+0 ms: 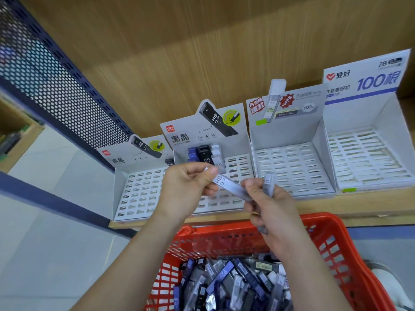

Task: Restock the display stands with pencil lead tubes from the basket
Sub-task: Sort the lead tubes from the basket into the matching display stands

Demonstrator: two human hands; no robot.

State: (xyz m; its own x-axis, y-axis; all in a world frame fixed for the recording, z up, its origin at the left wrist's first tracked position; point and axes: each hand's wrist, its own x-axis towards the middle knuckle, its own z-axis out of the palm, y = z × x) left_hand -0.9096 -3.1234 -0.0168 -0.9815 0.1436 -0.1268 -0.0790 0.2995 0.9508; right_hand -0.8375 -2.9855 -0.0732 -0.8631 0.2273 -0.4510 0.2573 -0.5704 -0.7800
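Both my hands are hovering above the basket [318, 217], mid-handoff. My left hand [184, 187] is pinching the top end of a clear HB 0.7 tube [226, 184], while my right hand [271, 209] is gripping a spare tube [269, 179] and touching the first one's lower end. I'm guessing it's going into the second stand [188, 133] (a few tubes are sitting at its back), so next I'm tipping it upright over a free slot.

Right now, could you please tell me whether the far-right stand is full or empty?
Empty: the far-right stand shows only bare slots, nothing standing in them.
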